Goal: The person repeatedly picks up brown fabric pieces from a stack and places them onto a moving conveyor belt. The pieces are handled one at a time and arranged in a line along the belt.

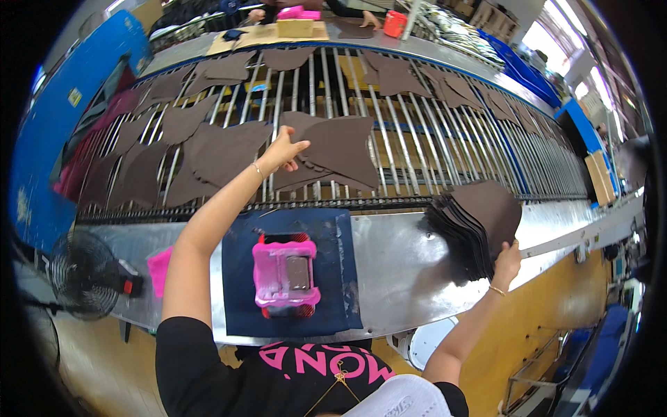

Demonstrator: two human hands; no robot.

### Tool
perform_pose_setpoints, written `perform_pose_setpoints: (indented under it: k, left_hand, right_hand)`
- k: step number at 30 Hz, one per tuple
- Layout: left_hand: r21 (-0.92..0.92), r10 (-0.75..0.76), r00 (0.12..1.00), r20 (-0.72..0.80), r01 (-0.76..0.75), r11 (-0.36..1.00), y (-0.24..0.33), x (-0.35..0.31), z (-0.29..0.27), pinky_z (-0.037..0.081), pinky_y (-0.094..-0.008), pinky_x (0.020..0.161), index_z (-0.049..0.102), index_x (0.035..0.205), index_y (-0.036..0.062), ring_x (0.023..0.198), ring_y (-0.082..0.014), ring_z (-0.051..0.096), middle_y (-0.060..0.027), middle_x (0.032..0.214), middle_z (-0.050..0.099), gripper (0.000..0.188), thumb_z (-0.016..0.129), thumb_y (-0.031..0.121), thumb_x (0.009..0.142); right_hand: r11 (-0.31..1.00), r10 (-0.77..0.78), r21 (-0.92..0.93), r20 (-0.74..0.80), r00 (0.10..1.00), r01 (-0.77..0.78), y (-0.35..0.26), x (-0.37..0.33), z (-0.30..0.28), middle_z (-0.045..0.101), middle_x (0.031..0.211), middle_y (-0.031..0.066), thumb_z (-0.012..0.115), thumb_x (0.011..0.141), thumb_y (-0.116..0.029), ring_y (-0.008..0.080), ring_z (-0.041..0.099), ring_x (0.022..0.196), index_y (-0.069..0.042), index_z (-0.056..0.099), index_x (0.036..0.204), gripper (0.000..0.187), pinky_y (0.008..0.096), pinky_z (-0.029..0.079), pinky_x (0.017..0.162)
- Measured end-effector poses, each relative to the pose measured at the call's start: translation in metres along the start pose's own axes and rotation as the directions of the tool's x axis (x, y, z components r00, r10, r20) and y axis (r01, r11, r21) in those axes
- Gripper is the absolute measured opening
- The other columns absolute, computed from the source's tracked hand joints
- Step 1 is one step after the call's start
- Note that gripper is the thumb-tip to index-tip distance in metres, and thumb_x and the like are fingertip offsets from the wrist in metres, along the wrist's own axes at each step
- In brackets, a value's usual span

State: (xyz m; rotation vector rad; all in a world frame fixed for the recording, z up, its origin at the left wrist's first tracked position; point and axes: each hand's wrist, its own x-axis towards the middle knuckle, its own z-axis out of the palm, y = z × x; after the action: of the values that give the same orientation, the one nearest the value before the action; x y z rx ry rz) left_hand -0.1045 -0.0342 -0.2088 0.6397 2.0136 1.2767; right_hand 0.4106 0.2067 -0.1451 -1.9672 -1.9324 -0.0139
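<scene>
Our left hand (280, 150) is over a pile of brown pieces (339, 144) on the rollers (392, 160), its fingers apart; we cannot tell whether they touch the top piece. Our right hand (508, 262) is clamped on the lower right edge of a fanned stack (488, 208) of similar pieces, toward the right of the steel tabletop (396, 278). More brown pieces (229, 154) lie in rows along the rollers.

Between our arms, a pink basket (266, 274) sits on a blue mat (237, 292), and we see a grey-brown block (299, 272) in it. Below the tabletop's near edge is a white bucket (427, 345); we cannot make out its contents. Across the rollers, a tan box (295, 29) has pink things (299, 13) on top. To its right stands a red bucket (394, 25), near a co-worker's hand (372, 21).
</scene>
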Motion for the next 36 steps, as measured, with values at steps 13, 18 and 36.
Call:
perform_pose_setpoints:
  k: [13,18,36]
  left_hand:
    - [-0.281,0.364,0.929,0.067,-0.332,0.900,0.053,-0.235,-0.043,0.053,-0.0239,0.057,0.049,0.124,-0.0005,0.077,-0.0159,0.066,-0.0086,0.102,0.058,0.045,0.065,0.023,0.089]
    - [-0.086,0.374,0.895,-0.244,-0.404,0.911,0.045,-0.314,-0.122,0.047,-0.0191,0.043,0.058,0.104,-0.0016,0.055,-0.0094,0.063,-0.0014,0.072,0.060,0.023,0.061,0.018,0.091]
    - [0.089,0.153,0.979,-0.136,-0.142,0.986,-0.011,-0.308,-0.067,0.048,-0.0252,0.048,0.062,0.093,-0.0041,0.053,-0.0129,0.062,-0.0074,0.073,0.061,0.011,0.063,0.004,0.085]
  right_hand:
    - [-0.055,-0.630,0.998,-0.059,0.774,0.032,-0.168,-0.186,-0.057,0.061,0.081,0.0070,0.048,0.098,-0.016,0.0104,0.057,0.054,0.000,0.047,0.099,0.016,0.0247,0.049,0.044]
    - [-0.029,-0.872,0.999,-0.042,0.487,0.033,-0.208,-0.241,-0.034,0.067,0.080,0.0059,0.063,0.086,-0.001,0.0089,0.059,0.084,0.002,0.059,0.103,0.018,0.0245,0.048,0.070]
    - [0.095,-0.949,0.672,-0.160,0.270,0.734,-0.128,-0.215,0.009,0.068,0.077,0.0083,0.072,0.075,-0.004,0.0248,0.060,0.068,-0.007,0.071,0.082,0.008,0.0352,0.041,0.082]
